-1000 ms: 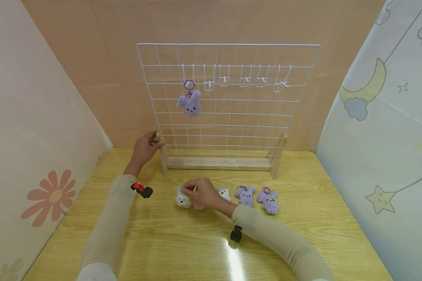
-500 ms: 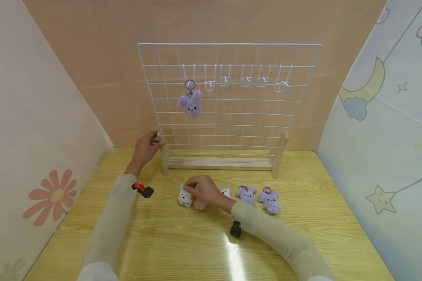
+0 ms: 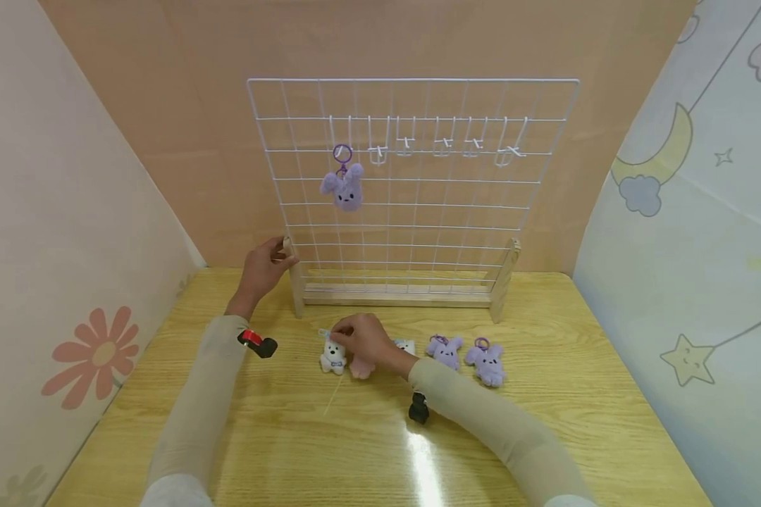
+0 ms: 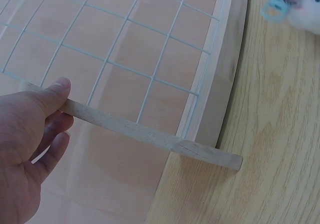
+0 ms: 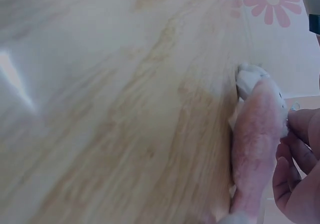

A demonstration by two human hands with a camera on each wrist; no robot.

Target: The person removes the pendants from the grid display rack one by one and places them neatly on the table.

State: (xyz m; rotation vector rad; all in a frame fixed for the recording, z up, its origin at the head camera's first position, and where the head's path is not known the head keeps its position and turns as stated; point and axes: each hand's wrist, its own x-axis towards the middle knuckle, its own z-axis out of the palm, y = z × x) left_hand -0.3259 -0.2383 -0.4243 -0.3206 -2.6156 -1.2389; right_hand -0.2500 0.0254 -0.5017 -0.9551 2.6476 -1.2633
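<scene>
My left hand [image 3: 264, 270] pinches the top of the wooden side post [image 4: 150, 134] of a white wire grid rack [image 3: 412, 80]. At the table's middle my right hand [image 3: 368, 343] has thumb and finger at the top of a white plush bear keychain [image 3: 333, 357], pinching it close to its light blue ring [image 4: 275, 9]. This bear has dark eyes and a small bow. A pink plush keychain [image 5: 257, 139] lies right beside it, partly hidden under my right hand. To the right of that hand another white plush keychain [image 3: 406, 346] is half covered.
One purple plush keychain [image 3: 347, 191] hangs from the leftmost hook. Several white hooks [image 3: 444, 144] line the grid to its right. Two purple plush keychains [image 3: 444, 353] lie at the right of the wooden table [image 3: 304, 451]. Patterned panels [image 3: 691, 232] stand at both sides.
The white bear has turned more upright and shifted slightly right under my right hand's fingers. My left hand stays on the post.
</scene>
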